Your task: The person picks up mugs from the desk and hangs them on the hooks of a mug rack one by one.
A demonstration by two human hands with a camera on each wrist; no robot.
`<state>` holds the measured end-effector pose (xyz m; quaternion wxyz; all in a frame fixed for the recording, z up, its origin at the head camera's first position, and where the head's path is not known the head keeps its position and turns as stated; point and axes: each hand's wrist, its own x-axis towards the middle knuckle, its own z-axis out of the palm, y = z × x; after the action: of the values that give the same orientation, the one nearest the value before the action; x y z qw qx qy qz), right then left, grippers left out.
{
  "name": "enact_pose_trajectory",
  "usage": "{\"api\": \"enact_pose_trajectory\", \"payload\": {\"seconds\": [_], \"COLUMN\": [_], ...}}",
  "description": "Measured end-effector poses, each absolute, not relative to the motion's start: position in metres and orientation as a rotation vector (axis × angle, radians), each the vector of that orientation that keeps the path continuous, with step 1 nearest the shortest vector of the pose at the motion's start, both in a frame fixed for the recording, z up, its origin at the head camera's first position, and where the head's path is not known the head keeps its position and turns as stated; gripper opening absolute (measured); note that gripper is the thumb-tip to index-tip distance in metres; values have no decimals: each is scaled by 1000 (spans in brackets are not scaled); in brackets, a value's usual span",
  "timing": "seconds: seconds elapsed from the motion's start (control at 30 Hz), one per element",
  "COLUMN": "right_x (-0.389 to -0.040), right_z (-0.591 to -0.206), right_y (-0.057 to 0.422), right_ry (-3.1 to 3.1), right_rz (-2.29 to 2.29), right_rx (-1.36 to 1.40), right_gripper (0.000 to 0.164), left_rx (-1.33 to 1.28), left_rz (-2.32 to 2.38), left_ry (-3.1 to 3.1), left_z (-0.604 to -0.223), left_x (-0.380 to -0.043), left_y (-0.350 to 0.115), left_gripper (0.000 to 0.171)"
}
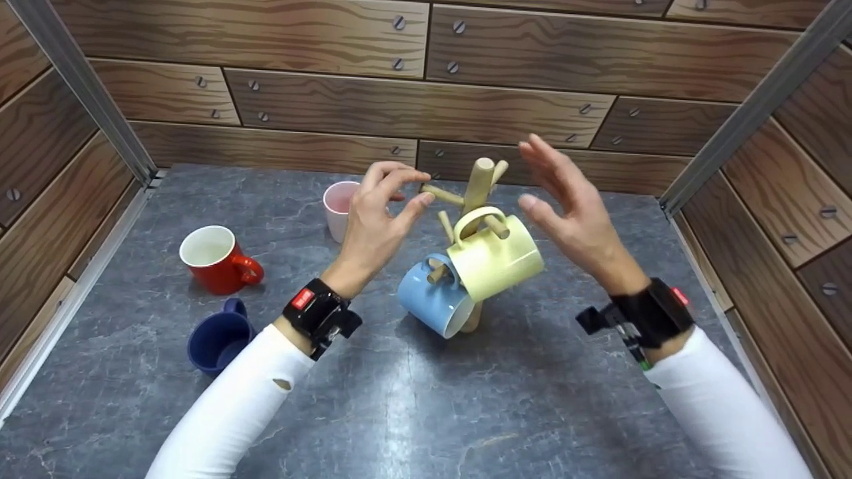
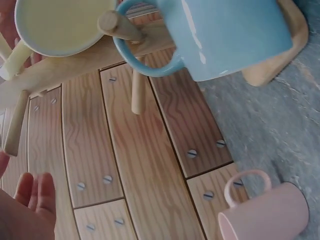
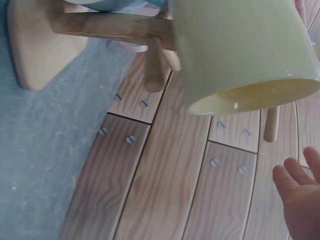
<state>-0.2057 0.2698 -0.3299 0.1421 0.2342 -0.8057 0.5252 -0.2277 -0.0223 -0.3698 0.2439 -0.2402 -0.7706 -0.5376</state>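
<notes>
A wooden mug tree point(image 1: 478, 189) stands mid-table with a yellow mug point(image 1: 499, 258) and a light blue mug point(image 1: 432, 297) hung by their handles on its pegs. My left hand point(image 1: 381, 223) is at its left, thumb and fingers apart with nothing between them, fingertips close to an upper left peg point(image 1: 444, 195). On the other side, my right hand point(image 1: 569, 213) is raised with spread thumb and straight fingers, just right of the yellow mug. In the right wrist view the yellow mug point(image 3: 245, 55) hangs mouth down and tilted, apart from the fingers point(image 3: 285, 180).
Behind my left hand a pink mug point(image 1: 337, 203) stands partly hidden. A red mug point(image 1: 223, 271) and a dark blue mug point(image 1: 216, 339) are on the left of the grey table point(image 1: 413, 412); my left sleeve overlaps the dark blue one. Wood-patterned walls point(image 1: 319, 100) enclose the table.
</notes>
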Motion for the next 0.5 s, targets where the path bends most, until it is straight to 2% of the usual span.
{"api": "enact_pose_trajectory", "payload": {"seconds": [0.17,0.5], "right_x": [-213,-221], "right_z": [-322,-316], "right_y": [256,238], "right_ry": [-2311,-2427], "right_rz": [1376,1231], "right_rx": [809,927], "right_gripper": [63,51], "left_rx": [-652,-637], "left_rz": [-1484,-1523], "left_ry": [-2080,-2121], "left_z": [-367,-360], "left_x": [-226,-227], "left_y": [-18,-17], "left_gripper": [18,15]}}
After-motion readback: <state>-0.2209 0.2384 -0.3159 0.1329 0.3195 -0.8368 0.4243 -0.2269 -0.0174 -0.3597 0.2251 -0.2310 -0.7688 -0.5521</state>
